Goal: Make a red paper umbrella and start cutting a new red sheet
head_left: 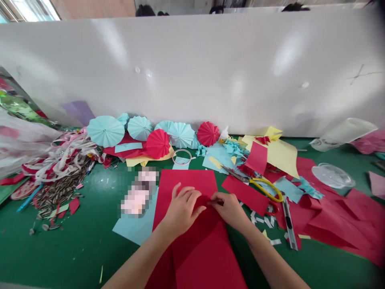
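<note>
A large sheet of red paper (pixel 207 257) lies before me, its near part folded up over another red layer. My left hand (pixel 182 210) rests on it with fingers spread and the thumb held apart. At the fold's right edge my right hand (pixel 227 208) pinches the paper between thumb and fingers. To the right lie scissors with yellow handles (pixel 266 188), a red paper strip (pixel 246 194) and a box cutter (pixel 289 224). A light blue sheet (pixel 132 230) shows left of the red one, beside a blurred-out patch.
Pleated blue paper rosettes (pixel 105 131) and red ones (pixel 208 133) line the white partition (pixel 192 72). A tape-like ring (pixel 181 157) stands in front of them. Sunflower seeds (pixel 64 184) and tangled ribbons (pixel 72 150) cover the left. A plastic cup (pixel 343 134) lies tipped at right.
</note>
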The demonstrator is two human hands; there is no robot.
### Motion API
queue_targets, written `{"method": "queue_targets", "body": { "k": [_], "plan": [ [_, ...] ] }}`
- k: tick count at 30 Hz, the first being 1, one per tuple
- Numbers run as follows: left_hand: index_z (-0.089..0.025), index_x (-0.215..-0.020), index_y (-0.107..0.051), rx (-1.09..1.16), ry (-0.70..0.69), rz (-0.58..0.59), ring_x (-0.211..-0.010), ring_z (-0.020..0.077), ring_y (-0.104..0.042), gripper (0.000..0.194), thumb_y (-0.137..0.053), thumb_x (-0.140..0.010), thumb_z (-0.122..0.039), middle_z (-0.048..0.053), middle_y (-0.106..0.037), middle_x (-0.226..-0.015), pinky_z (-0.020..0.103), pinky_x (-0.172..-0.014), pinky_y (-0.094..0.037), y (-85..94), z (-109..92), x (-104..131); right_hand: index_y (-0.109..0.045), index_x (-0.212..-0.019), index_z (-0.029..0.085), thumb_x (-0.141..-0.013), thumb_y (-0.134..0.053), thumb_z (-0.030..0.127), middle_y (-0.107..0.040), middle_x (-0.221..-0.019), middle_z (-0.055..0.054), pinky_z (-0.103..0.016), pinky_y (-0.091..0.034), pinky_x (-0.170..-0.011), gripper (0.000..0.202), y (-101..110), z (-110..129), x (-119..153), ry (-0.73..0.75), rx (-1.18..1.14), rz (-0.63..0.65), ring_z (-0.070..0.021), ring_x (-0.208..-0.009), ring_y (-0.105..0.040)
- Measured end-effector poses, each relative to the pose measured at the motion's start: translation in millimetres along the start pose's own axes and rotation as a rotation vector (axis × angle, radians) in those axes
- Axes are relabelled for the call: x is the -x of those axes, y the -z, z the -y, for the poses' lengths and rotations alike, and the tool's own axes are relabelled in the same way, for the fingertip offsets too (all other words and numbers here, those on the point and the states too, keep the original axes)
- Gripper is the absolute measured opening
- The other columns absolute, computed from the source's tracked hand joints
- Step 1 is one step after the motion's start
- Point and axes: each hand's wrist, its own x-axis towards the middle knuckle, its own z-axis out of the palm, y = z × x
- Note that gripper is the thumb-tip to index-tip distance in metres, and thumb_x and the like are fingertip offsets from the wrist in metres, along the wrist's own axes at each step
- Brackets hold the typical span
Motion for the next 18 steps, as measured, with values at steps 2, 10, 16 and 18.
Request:
{"method": "queue_targets", "body": {
  "k": [2,10,16,18],
  "plan": [
    [-0.018,-0.098,-0.052,0.018,0.001,-0.02,-0.095,0.018,-0.055,0.017,-0.04,-0.087,-0.024,0.005,-0.064,-0.094,0.044,-0.099,-0.027,-6.6,-6.1,1.6,-0.06,-0.061,0.021,-0.072,-0.051,0.024,-0.061,-0.056,0.0,-0.025,-0.038,-0.051,0.014,-2.5,1.7,1.8,0.033,0.015,0.03,-0.0152,-0.052,-0.054],
    [-0.018,-0.081,-0.053,-0.01,-0.029,-0.095,-0.071,0.0134,-0.056,0.021,-0.034,-0.087,-0.01,0.001,-0.062,-0.071,0.041,-0.094,-0.033,-13.6,-5.8,4.3,-0.061,-0.069,0.021,-0.074,-0.049,0.022,-0.065,-0.065,-0.003,-0.026,-0.04,-0.058,0.013,-11.5,10.3,9.1,0.139,0.113,0.046,-0.0176,-0.061,-0.059],
    [-0.017,-0.072,-0.053,-0.053,-0.077,-0.151,-0.066,0.0125,-0.054,0.021,-0.038,-0.087,-0.016,0.0,-0.06,-0.065,0.038,-0.091,-0.034,-13.0,-3.6,4.8,-0.059,-0.065,0.02,-0.075,-0.041,0.017,-0.063,-0.063,-0.005,-0.025,-0.037,-0.055,0.021,-22.2,7.2,11.9,0.184,0.149,0.0,-0.0159,-0.057,-0.056],
    [-0.017,-0.071,-0.053,-0.064,-0.086,-0.192,-0.064,0.0117,-0.054,0.022,-0.039,-0.087,-0.016,-0.001,-0.059,-0.062,0.037,-0.091,-0.034,-12.9,-2.5,4.7,-0.057,-0.062,0.019,-0.077,-0.039,0.018,-0.06,-0.057,-0.004,-0.025,-0.035,-0.052,0.023,-26.5,7.7,12.9,0.189,0.144,-0.02,-0.0147,-0.052,-0.052]
  ]
}}
